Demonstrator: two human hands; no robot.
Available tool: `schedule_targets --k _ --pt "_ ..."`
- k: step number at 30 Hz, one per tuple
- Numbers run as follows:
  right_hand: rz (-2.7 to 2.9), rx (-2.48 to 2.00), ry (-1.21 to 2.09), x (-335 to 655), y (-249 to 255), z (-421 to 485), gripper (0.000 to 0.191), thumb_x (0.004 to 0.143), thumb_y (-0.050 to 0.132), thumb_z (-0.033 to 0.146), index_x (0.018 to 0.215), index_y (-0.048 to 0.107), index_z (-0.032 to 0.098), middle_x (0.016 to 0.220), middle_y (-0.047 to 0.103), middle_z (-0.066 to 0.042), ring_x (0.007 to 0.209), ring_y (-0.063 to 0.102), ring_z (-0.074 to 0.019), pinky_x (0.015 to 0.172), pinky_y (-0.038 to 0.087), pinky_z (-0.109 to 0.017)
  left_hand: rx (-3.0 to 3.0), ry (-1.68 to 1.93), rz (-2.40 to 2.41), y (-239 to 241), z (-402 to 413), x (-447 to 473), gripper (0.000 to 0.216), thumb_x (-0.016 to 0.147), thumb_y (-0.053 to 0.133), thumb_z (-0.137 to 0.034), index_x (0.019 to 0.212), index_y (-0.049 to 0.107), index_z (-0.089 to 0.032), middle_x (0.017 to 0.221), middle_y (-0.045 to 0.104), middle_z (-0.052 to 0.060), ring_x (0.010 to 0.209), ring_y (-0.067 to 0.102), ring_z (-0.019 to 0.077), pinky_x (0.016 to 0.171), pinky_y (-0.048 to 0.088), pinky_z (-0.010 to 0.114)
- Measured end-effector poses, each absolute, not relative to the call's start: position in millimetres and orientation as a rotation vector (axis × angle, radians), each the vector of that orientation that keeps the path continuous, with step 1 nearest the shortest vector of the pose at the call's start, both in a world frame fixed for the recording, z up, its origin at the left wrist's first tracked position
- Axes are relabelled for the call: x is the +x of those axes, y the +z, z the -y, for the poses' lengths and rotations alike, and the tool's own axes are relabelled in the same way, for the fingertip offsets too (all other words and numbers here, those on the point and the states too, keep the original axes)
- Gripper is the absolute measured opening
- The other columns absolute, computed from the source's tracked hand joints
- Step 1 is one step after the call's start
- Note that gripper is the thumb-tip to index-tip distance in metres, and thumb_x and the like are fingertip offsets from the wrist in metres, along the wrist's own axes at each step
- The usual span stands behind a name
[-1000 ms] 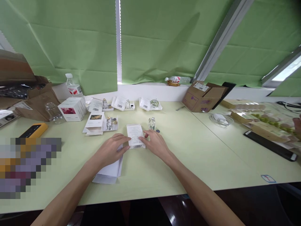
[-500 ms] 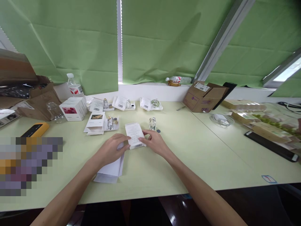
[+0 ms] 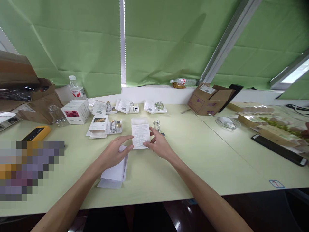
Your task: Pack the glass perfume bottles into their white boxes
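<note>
A small white carton point(image 3: 141, 137) printed with lines of text is tilted up towards me, its pale top flap or panel showing at the far end. My right hand point(image 3: 159, 144) grips its right edge, thumb on the printed face. At the left edge, my left hand point(image 3: 116, 150) has its thumb and index fingertips against the carton. Under and below my left hand lies an unfolded white paperboard piece point(image 3: 113, 174). A clear glass perfume bottle point(image 3: 156, 125) stands just beyond my right hand, with a small dark round cap point(image 3: 163, 134) beside it.
Several opened cartons with small bottles, including one with a gold-topped bottle point(image 3: 113, 126), sit further back. White boxes point(image 3: 76, 111) and a brown bag point(image 3: 40, 103) are at left. A cardboard box point(image 3: 205, 101), coiled cable point(image 3: 227, 123) and black bar point(image 3: 277, 149) lie right.
The carton has been tilted up, so its printed face now points more towards me and the barcode end is out of sight. Both hands stay at its sides.
</note>
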State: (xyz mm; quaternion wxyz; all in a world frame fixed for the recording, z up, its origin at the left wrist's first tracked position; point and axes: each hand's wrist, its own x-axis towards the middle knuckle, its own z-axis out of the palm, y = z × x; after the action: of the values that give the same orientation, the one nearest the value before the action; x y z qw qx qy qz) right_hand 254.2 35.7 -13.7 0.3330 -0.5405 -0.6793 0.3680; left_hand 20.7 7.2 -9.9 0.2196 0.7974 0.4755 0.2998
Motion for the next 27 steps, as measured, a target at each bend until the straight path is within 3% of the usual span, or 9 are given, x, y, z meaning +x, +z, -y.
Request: schedule_targets --k 4,14,27 --pt "1.809 -1.365 0.889 252.8 -14.6 -34.9 0.055 0.078 0.064 0.023 0.132 0.048 0.023 0.118 0.061 -0.007 0.064 0.058 -0.0115 0.053 0.051 -0.027 2.154 0.847 -1.315 -8.8 -6.6 21.3 0.042 0.094 0.048 -0.047 0.132 0.054 -0.03 0.132 0.061 0.002 0.114 0.06 0.0242 0.094 0.051 0.039" --pt "1.849 -1.349 0.796 251.6 -15.0 -35.3 0.044 0.083 0.057 0.018 0.126 0.05 0.023 0.119 0.063 -0.007 0.069 0.064 -0.0133 0.058 0.054 -0.028 2.12 0.863 -1.314 -6.5 -6.1 20.5 0.039 0.094 0.047 -0.048 0.126 0.057 -0.029 0.128 0.062 0.004 0.112 0.061 0.0254 0.088 0.054 0.038" --pt "1.937 -1.395 0.719 253.4 -16.0 -36.7 0.043 0.083 0.059 0.02 0.125 0.05 0.022 0.121 0.064 -0.007 0.076 0.067 -0.0158 0.065 0.053 -0.03 2.031 0.933 -1.333 -4.5 -8.2 20.0 0.032 0.095 0.044 -0.045 0.115 0.059 -0.026 0.119 0.064 0.005 0.108 0.062 0.0237 0.076 0.056 0.032"
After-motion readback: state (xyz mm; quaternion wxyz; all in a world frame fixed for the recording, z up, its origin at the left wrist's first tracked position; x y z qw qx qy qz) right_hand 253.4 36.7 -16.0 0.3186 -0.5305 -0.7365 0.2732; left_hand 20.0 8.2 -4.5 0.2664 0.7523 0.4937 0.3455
